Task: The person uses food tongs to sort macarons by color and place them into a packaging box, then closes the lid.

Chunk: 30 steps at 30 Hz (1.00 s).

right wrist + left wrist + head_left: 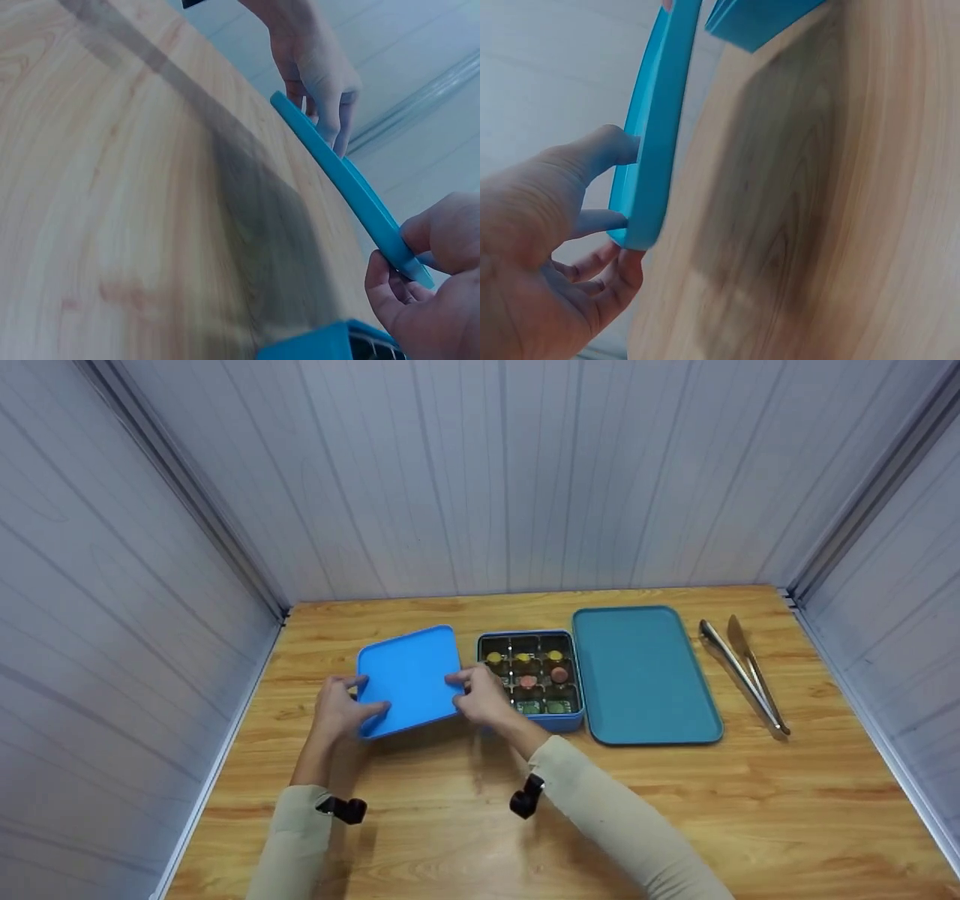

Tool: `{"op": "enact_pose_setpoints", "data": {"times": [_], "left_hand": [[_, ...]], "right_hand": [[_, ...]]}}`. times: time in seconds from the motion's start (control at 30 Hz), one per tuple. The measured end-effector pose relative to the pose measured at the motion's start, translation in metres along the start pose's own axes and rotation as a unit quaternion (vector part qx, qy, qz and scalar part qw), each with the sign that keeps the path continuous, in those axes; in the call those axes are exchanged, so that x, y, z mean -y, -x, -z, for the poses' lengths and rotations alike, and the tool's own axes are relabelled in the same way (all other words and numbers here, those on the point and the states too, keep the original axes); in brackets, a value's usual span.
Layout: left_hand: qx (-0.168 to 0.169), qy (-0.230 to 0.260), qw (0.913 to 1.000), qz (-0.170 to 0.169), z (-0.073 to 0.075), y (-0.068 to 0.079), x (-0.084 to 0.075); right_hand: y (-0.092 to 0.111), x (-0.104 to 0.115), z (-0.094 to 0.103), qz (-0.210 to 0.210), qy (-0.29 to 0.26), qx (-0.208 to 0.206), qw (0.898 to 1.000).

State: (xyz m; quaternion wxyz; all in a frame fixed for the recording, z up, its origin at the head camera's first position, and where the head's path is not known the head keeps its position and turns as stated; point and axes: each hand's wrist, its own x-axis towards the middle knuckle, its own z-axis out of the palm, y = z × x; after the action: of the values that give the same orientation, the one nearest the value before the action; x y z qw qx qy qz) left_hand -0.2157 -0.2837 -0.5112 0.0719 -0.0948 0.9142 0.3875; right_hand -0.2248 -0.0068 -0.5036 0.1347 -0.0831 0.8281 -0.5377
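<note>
A bright blue square lid [409, 679] is held level-ish above the wooden table by both hands, its shallow rim turned upward. My left hand [341, 711] grips its left edge, thumb over the top and other fingers at the rim and beneath, as the left wrist view shows. On the opposite edge my right hand [484, 697] pinches the lid between thumb and fingers. Just right of the lid stands a blue box [559, 723] with dark compartments, which hold small yellow, pink, red and green pieces. The right hand and forearm cover its front left part.
Against the box's right side lies a teal tray [649, 679]. Farther right, metal tongs [742, 675] lie on the wooden table [450, 840]. Pale panel walls [465, 480] close off the back and both sides.
</note>
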Motion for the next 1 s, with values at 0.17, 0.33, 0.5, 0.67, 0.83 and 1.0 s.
{"op": "enact_pose_setpoints", "data": {"times": [0.17, 0.33, 0.5, 0.67, 0.83, 1.0], "left_hand": [[-0.008, 0.004, 0.9999, -0.009, -0.009, -0.002, -0.014], [-0.005, 0.015, 0.9992, -0.037, -0.024, -0.004, -0.027], [0.005, 0.026, 0.9988, -0.042, -0.037, -0.005, -0.041], [0.009, 0.031, 0.9982, -0.051, -0.044, -0.006, -0.057], [0.017, 0.037, 0.9978, -0.052, -0.052, -0.003, -0.074], [0.017, 0.031, 0.9974, -0.063, -0.068, -0.001, -0.091]], "right_hand": [[0.002, -0.005, 0.020, 0.014, 0.006, 0.003, 1.000], [0.008, -0.013, 0.040, 0.006, 0.009, -0.005, 1.000], [0.015, -0.019, 0.057, -0.018, 0.005, -0.005, 1.000], [0.022, -0.024, 0.075, -0.033, 0.004, -0.005, 0.999], [0.028, -0.032, 0.092, -0.035, 0.002, 0.004, 0.999], [0.035, -0.045, 0.112, -0.017, 0.001, 0.008, 1.000]]}}
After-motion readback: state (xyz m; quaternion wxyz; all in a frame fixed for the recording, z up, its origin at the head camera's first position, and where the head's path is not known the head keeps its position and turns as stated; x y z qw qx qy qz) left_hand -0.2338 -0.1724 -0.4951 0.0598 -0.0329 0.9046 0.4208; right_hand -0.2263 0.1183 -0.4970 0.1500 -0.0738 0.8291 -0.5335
